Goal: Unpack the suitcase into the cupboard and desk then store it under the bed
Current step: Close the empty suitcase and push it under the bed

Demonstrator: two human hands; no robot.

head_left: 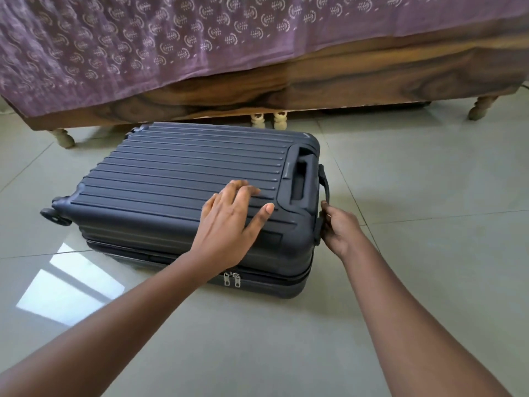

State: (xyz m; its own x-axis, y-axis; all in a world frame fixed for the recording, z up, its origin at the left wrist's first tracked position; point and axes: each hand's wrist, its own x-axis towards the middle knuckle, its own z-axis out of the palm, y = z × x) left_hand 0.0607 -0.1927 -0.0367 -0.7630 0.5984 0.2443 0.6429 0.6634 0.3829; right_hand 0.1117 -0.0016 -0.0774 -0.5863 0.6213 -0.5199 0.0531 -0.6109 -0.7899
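Note:
A dark blue ribbed hard-shell suitcase (171, 179) lies flat on the tiled floor, zipped closed, its two zipper pulls (232, 279) together on the near side. Its far end sits just in front of the wooden bed frame (329, 81). My left hand (229, 222) rests flat on the lid with the fingers spread. My right hand (337, 227) grips the carry handle (325, 184) on the suitcase's right end. Wheels (54, 216) stick out at the left end.
A purple patterned bedspread (143, 38) hangs over the bed's side. Turned bed legs stand at the left (64, 138), middle (269, 120) and right (481, 108), with a low gap under the frame. Grey floor tiles (429, 181) spread all around.

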